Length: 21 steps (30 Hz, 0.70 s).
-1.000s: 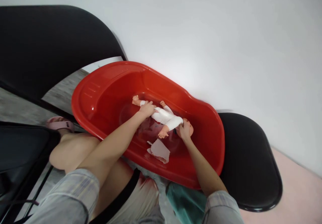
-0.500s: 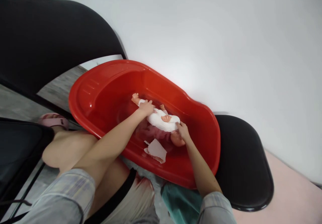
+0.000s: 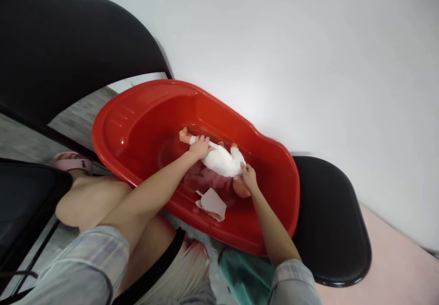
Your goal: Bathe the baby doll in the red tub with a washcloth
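A baby doll (image 3: 221, 161) in a white suit lies on its side in a red baby bathtub (image 3: 116, 117), its feet toward the left and its head toward the lower right. My left hand (image 3: 200, 147) is closed round the doll's leg, just above the bare foot. At the other end, my right hand (image 3: 249, 176) pinches the doll near its shoulder, beside the head. A pale, torn-edged piece of cloth or paper (image 3: 212, 204) rests in the tub on my side of the doll. Shallow water seems to cover the tub's bottom.
Black chairs stand on both sides, one with its back (image 3: 68, 44) at the left and a seat (image 3: 331, 218) at the right under the tub's end. A white wall (image 3: 308, 58) rises behind. Teal cloth (image 3: 247, 275) hangs below the tub's near edge.
The doll's arm, which lay across its body, now points up and away toward the far wall of the tub. Both my hands stay at nearly the same places on the doll.
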Motion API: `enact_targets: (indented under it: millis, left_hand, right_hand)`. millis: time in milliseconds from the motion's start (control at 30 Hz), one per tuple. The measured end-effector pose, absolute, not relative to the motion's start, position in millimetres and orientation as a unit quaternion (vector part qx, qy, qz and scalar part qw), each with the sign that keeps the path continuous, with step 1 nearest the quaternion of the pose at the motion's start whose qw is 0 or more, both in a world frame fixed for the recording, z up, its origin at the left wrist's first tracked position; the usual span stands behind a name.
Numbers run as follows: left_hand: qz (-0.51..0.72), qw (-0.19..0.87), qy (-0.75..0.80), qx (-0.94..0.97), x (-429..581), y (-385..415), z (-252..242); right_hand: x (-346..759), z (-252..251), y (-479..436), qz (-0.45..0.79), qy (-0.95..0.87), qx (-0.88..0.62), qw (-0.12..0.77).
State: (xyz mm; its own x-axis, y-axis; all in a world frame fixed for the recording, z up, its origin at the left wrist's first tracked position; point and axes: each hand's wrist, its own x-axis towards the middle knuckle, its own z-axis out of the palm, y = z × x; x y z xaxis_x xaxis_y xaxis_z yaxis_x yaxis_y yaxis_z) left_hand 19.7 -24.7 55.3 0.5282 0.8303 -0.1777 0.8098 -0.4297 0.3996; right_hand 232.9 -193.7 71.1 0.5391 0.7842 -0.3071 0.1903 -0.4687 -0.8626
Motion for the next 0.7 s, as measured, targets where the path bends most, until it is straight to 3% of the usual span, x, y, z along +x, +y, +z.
enact_targets:
  millis: [167,367,567,700]
  left_hand:
    - [0.046,0.214,0.461,0.860,18.4,-21.5,46.5]
    - [0.054,0.171,0.419,0.890,12.7,-12.0,36.4]
    - [0.024,0.217,0.432,0.875,9.8,-10.9,32.8]
    - [0.027,0.229,0.430,0.873,10.4,-12.4,33.7]
  right_hand:
    - [232.3,69.7,-194.9,0.350,-0.313,-0.770,0.432]
    - [232.4,70.0,-195.5,0.322,-0.363,-0.781,0.394]
    - [232.8,70.0,-194.4,0.308,-0.378,-0.794,0.363]
    - [233.9,73.0,-195.3,0.205,-0.433,-0.813,0.331]
